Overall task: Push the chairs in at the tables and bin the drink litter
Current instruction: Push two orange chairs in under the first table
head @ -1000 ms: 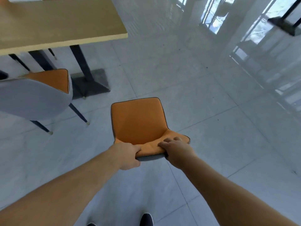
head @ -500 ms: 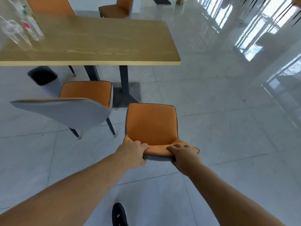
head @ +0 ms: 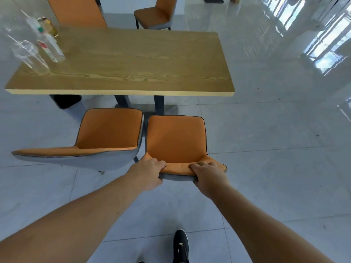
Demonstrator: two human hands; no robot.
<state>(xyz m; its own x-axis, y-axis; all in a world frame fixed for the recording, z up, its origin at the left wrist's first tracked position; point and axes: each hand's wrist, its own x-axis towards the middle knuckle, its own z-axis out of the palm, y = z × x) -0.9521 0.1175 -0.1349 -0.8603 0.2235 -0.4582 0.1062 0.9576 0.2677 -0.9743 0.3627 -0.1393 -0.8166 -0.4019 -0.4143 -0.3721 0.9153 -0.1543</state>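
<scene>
Left hand point(head: 147, 172) and right hand point(head: 208, 176) each grip the backrest top of the orange chair point(head: 175, 138) facing the table point(head: 133, 61).

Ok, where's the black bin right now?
In the head view the black bin sits on the floor under the left end of the wooden table, just beyond the left orange chair.

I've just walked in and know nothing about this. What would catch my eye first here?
Two bare hands, the left hand and the right hand, grip the backrest of an orange chair facing a long wooden table. A second orange chair stands close beside it on the left. At the table's far left end stand clear plastic bottles, the drink litter.
</scene>
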